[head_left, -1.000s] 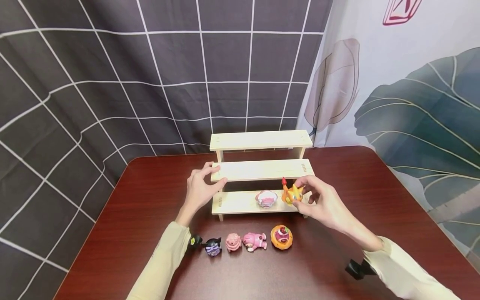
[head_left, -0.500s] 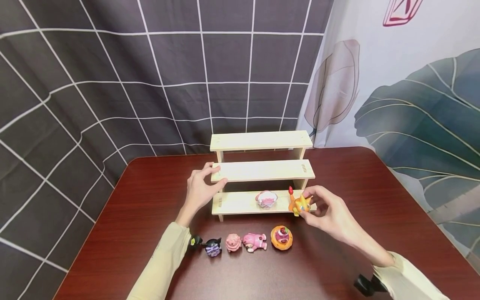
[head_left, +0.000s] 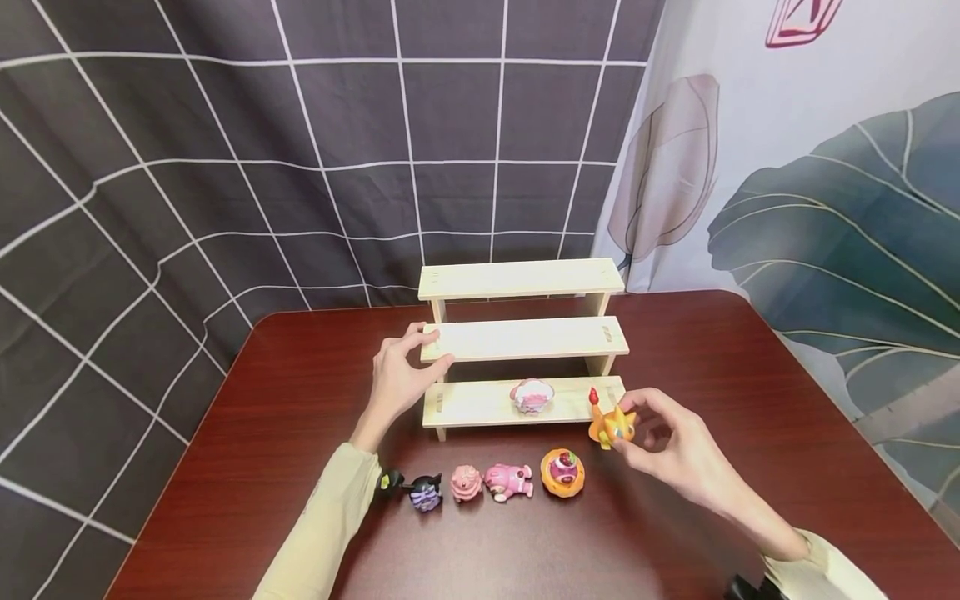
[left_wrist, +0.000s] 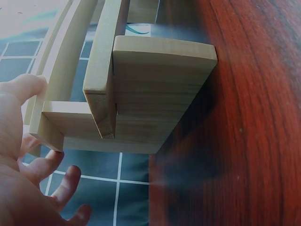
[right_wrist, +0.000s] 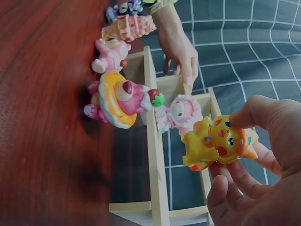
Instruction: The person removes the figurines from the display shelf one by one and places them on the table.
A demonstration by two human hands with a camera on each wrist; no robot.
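My left hand [head_left: 397,379] grips the left end of the middle board of a pale wooden three-step display stand [head_left: 525,340]. In the left wrist view, the thumb lies on the board and the other fingers reach round its end. My right hand [head_left: 678,442] pinches a yellow cartoon figurine [head_left: 615,427] with orange ears and a red-tipped tail, held up just off the lowest step's right front corner. The right wrist view shows its yellow body [right_wrist: 196,148] between thumb and fingers. On that lowest step stands a white-and-pink figurine [head_left: 532,397], right of the middle.
Several figurines line the dark red table [head_left: 300,417] before the stand: a black-and-purple one [head_left: 426,493], a pink swirled one [head_left: 467,483], a pink bear lying down [head_left: 510,481] and a pink bear in an orange ring [head_left: 562,472]. A grey grid curtain [head_left: 352,192] hangs behind.
My right hand has moved right and toward me with the yellow figurine, from over the lowest step to just off its front right corner. The left hand keeps its place on the stand.
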